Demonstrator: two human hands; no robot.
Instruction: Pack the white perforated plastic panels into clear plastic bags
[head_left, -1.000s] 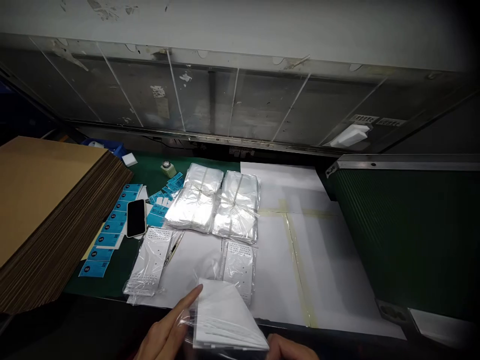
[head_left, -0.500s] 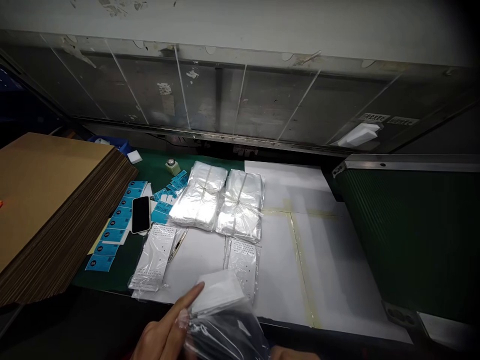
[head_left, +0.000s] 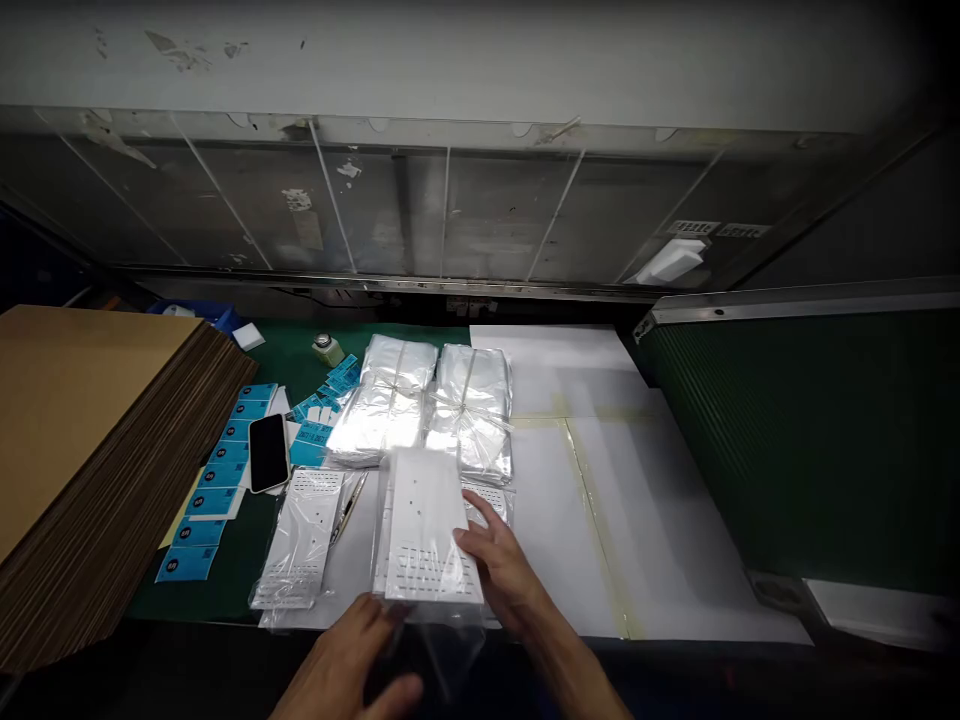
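Note:
A white rectangular panel with rows of slots (head_left: 427,510) sits inside a clear plastic bag (head_left: 450,635), tilted above the table's front part. My right hand (head_left: 506,565) grips its right edge, thumb on the front and fingers behind. Close by the bag's lower left corner is my left hand (head_left: 349,655), its thumb spread away from its fingers. The fingertips are partly hidden beside the bag's loose end. Another bagged white panel (head_left: 300,540) lies to the left, and one more (head_left: 491,497) is mostly covered by the held one.
Two tied bundles of clear bags (head_left: 386,400) (head_left: 471,410) lie behind the hands. Leftward are a phone (head_left: 268,453), blue labels (head_left: 202,502), a craft knife (head_left: 349,508) and stacked cardboard (head_left: 135,480). A small bottle (head_left: 328,349) stands farther back. A green ribbed surface (head_left: 825,430) borders the right.
The bagged panel has come up and forward, now with its slotted face showing. My right hand has moved into view onto its right edge; my left hand has let go of the top corner and dropped lower.

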